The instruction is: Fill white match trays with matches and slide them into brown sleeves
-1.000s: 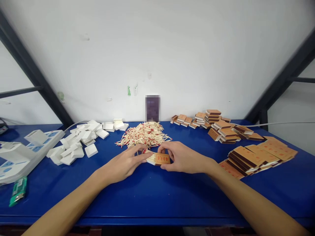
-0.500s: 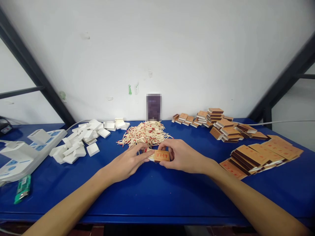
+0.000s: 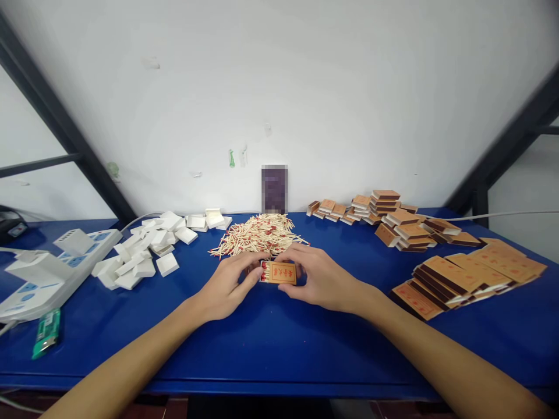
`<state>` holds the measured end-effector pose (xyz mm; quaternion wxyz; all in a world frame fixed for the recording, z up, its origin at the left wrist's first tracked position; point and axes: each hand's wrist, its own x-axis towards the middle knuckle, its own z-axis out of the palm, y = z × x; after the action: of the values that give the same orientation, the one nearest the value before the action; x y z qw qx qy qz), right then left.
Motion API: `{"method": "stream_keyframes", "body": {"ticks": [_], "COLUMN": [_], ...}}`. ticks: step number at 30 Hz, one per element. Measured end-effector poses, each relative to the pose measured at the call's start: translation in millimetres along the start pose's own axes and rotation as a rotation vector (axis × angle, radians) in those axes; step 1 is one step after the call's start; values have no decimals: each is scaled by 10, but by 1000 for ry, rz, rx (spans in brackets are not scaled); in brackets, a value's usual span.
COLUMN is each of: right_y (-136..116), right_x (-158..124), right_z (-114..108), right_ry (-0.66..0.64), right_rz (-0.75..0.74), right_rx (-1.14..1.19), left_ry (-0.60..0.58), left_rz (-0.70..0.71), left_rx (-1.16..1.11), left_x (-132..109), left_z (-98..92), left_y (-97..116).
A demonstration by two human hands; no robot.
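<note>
Soft, even light, seemingly from above, brightens the backs of my left hand (image 3: 231, 285) and right hand (image 3: 321, 278); beyond them the wall (image 3: 349, 105) is pale, flat grey. Faint shadows dull the table (image 3: 279, 361) under my forearms (image 3: 152, 346), and a weak sheen shows between them, nearer me. Past my hands, a dark patch (image 3: 275, 189) is pixelated. The box (image 3: 283, 272) between my hands has softly blurred lettering. Wide-angle distortion stretches the strip (image 3: 46, 301), far left of my left hand.

The left hand (image 3: 229, 286) and right hand (image 3: 325, 278) are bare. Both forearms (image 3: 144, 344), uncovered and slim, narrow toward the wrists (image 3: 197, 308).
</note>
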<state>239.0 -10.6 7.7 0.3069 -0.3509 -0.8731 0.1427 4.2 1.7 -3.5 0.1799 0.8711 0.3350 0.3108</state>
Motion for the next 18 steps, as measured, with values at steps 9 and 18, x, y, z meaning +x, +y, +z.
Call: {"method": "stream_keyframes", "body": {"ticks": [9,18], "right_y": [0,-42], "right_x": [-9,-35], "right_z": [47,113], "right_ry": [-7,-66], "right_rz": [-32,6], "right_rx": [-30,-54], "left_ry": [-56,-101], "left_rz": [11,27], "left_rx": [-37,6], "left_x": [1,-21], "left_z": [19,68], "left_y": [37,-5]}}
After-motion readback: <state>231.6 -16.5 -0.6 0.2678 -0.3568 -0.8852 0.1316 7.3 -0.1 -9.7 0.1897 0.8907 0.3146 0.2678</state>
